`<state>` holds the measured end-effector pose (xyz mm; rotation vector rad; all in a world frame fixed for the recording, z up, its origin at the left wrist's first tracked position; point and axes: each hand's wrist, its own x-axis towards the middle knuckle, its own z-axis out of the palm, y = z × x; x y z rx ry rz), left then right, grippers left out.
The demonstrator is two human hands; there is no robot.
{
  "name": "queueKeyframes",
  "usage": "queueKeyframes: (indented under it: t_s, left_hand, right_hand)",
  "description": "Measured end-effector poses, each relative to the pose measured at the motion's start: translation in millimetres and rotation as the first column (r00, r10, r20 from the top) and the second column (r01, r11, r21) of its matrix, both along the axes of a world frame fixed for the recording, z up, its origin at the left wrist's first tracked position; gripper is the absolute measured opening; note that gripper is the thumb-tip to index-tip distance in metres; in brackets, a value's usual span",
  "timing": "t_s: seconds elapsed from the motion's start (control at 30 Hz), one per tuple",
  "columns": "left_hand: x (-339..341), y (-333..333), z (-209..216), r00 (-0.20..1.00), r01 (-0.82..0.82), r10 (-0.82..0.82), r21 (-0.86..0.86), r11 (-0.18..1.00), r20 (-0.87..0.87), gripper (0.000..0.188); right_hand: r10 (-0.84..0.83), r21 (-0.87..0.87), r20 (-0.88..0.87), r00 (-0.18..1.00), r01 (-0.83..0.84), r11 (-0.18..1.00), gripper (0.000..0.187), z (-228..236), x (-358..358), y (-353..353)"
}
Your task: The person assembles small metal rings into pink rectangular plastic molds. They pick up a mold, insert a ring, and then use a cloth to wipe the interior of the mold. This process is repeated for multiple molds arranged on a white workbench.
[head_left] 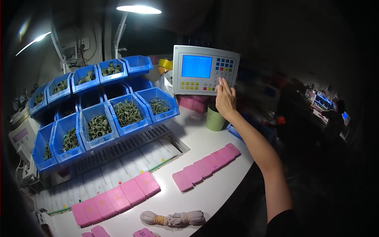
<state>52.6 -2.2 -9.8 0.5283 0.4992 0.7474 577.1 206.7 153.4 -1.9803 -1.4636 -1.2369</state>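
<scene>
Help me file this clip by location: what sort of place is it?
Likely a small-parts workshop: blue bins of greenish pieces, a control panel with a keypad, and pink blocks in rows.

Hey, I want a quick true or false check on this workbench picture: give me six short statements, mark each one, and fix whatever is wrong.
1. The right hand is at the keypad of the control panel. True.
2. The panel's screen is dark. False: it is lit blue.
3. Small green pieces lie in blue bins. True.
4. All the pink blocks sit in one bin. False: they lie on the table, many of them in rows.
5. Two lamps are lit. True.
6. The cloth bundle is in the left hand. False: it lies on the table, and the left hand is out of view.
</scene>
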Motion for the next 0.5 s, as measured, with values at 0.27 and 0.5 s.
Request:
queueKeyframes:
  t_s: [0.27, 0.5]
  left_hand:
    - [-1.8, -4.5, -11.3, 0.997, -0.057, 0.058, 0.012, 0.998, -0.042, 0.049]
    - [-23.2, -8.9, -5.7, 0.994, -0.036, 0.043, 0.068, 0.997, -0.101, 0.049]
  right_hand:
    - [-0.049, -0.079, 0.091, 0.995, 0.056, 0.995, 0.03, 7.4, -9.5, -4.6]
    - [0.119, -0.041, -0.192, 0.974, -0.129, 0.991, 0.04, -22.9, -31.6, -10.6]
